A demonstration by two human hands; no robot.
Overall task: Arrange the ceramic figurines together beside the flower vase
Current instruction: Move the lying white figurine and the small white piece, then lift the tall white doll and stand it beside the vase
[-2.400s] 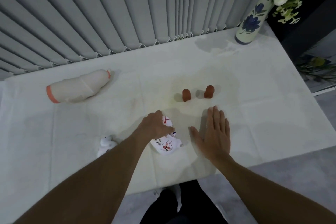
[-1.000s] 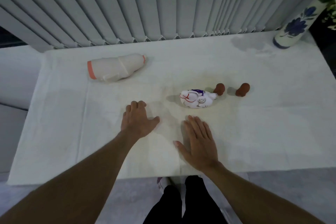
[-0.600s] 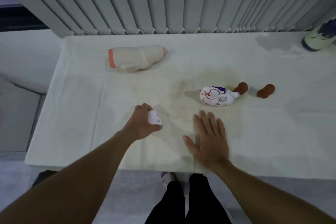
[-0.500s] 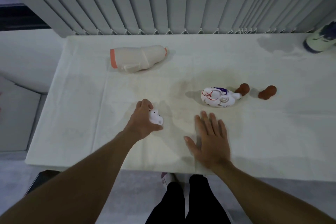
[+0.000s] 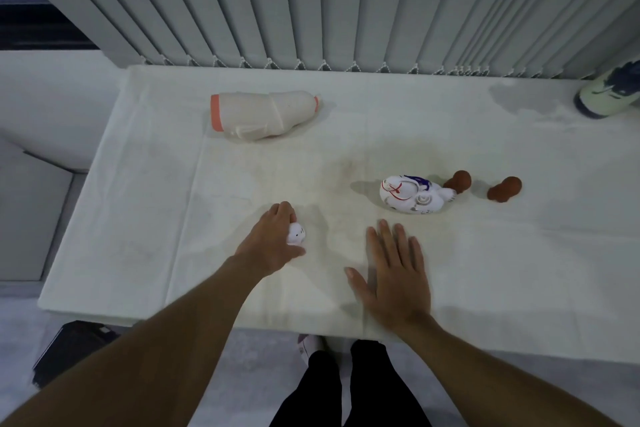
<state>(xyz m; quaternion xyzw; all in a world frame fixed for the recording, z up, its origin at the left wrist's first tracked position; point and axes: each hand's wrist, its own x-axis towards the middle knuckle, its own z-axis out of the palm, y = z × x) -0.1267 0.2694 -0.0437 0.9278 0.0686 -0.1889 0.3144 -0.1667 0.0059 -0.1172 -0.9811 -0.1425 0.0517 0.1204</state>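
My left hand (image 5: 272, 243) is closed around a small white figurine (image 5: 296, 234) near the middle of the white table (image 5: 519, 270). My right hand (image 5: 394, 274) lies flat and open on the cloth, to the right of it. A white painted cat figurine (image 5: 410, 198) lies on its side beyond my right hand. Two small brown figurines (image 5: 459, 181) (image 5: 505, 188) stand just to its right. A large cream figurine with an orange base (image 5: 261, 114) lies on its side at the back left. The base of the blue-flowered vase (image 5: 609, 94) shows at the far right edge.
Grey vertical blinds (image 5: 346, 0) hang along the table's back edge. A dark object (image 5: 69, 350) sits on the floor below the front left corner. My legs (image 5: 346, 388) stand at the front edge.
My left hand set the painted cat down beside the brown figurines, moved back left and closed on the small white figurine. My right hand stayed flat. The view swung left.
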